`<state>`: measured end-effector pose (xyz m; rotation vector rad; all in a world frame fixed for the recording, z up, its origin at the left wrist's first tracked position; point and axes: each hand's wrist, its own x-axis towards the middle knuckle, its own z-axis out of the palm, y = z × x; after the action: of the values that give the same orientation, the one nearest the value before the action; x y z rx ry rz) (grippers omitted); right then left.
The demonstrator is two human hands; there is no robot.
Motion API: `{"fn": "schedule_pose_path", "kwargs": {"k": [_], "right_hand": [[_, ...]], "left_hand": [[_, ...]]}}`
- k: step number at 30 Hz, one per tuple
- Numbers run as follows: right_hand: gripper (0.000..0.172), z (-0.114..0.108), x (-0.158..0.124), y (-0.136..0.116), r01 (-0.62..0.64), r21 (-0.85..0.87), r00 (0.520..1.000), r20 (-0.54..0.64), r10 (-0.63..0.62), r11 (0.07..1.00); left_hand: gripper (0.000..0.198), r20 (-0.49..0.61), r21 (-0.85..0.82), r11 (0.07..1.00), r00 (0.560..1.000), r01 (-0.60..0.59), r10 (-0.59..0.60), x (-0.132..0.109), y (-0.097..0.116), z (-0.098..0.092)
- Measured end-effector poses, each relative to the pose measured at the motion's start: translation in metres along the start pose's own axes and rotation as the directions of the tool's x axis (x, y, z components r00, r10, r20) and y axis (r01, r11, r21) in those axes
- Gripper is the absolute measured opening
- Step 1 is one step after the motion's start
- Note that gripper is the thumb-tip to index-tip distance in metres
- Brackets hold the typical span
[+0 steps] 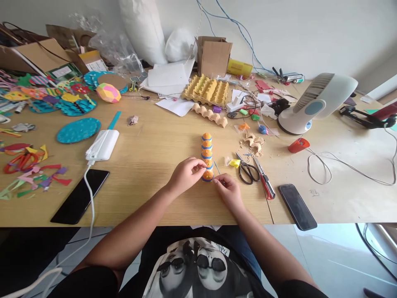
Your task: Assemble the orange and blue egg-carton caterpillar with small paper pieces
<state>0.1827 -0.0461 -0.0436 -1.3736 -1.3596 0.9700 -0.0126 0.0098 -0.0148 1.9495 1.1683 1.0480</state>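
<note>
Both hands meet at the centre of the frame. The left hand (187,174) pinches the nearest cup of the orange caterpillar (206,154), which sits on the wooden table (149,165). The right hand (230,191) is closed around a thin stick (217,168) just beside it, with scissors (248,170) lying to the right.
</note>
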Motion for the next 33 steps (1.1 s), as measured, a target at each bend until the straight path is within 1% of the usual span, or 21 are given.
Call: {"fn": "schedule_pose_path", "kwargs": {"k": [2, 3, 4, 7, 9, 10, 14, 17, 20, 24, 30, 33], "right_hand": [[0.019, 0.004, -0.003, 0.001, 0.043, -0.043, 0.999, -0.009, -0.044, 0.998], [0.019, 0.006, -0.003, 0.001, 0.060, -0.055, 0.998, -0.015, -0.061, 0.997], [0.018, 0.007, -0.003, 0.000, 0.072, -0.066, 0.997, -0.020, -0.074, 0.995], [0.015, 0.011, -0.002, 0.000, 0.101, -0.094, 0.994, -0.034, -0.105, 0.990], [0.015, 0.011, -0.001, 0.000, 0.115, -0.108, 0.992, -0.035, -0.119, 0.987], [0.015, 0.012, -0.001, 0.000, 0.118, -0.111, 0.992, -0.036, -0.123, 0.987], [0.015, 0.011, -0.001, -0.001, 0.121, -0.121, 0.991, -0.040, -0.126, 0.985], [0.015, 0.012, -0.002, -0.002, 0.123, -0.129, 0.991, -0.031, -0.129, 0.984], [0.015, 0.012, -0.003, -0.004, 0.128, -0.123, 0.991, -0.019, -0.131, 0.984], [0.016, 0.012, -0.003, -0.003, 0.116, -0.096, 0.993, -0.023, -0.118, 0.989], [0.018, 0.012, -0.004, -0.002, 0.093, -0.101, 0.995, -0.015, -0.095, 0.991], [0.018, 0.012, -0.003, -0.003, 0.095, -0.105, 0.995, -0.012, -0.097, 0.990]], "left_hand": [[0.008, -0.060, -0.029, 0.999, 0.998, -0.028, 0.026, -0.009, -0.008, 0.001], [0.008, -0.065, -0.039, 0.998, 0.997, -0.044, 0.041, -0.012, -0.011, 0.001], [0.008, -0.054, -0.037, 0.997, 0.997, -0.065, 0.063, -0.014, -0.013, 0.001], [0.010, 0.054, 0.031, 0.983, 0.982, -0.181, 0.179, -0.015, -0.015, -0.001], [0.016, 0.119, 0.078, 0.970, 0.968, -0.229, 0.219, -0.013, -0.014, -0.004], [0.015, 0.135, 0.107, 0.963, 0.963, -0.248, 0.233, -0.012, -0.014, -0.005], [0.005, 0.149, 0.236, 0.916, 0.944, -0.324, 0.295, -0.012, -0.012, -0.005], [0.004, 0.151, 0.297, 0.875, 0.924, -0.382, 0.352, -0.014, -0.010, -0.003], [0.006, 0.134, 0.318, 0.857, 0.914, -0.405, 0.383, -0.015, -0.010, -0.001], [0.007, 0.156, 0.334, 0.838, 0.902, -0.432, 0.403, -0.014, -0.011, -0.002], [0.010, 0.180, 0.346, 0.840, 0.909, -0.417, 0.377, -0.014, -0.011, -0.001], [0.013, 0.189, 0.333, 0.840, 0.903, -0.428, 0.385, -0.014, -0.011, -0.001]]}}
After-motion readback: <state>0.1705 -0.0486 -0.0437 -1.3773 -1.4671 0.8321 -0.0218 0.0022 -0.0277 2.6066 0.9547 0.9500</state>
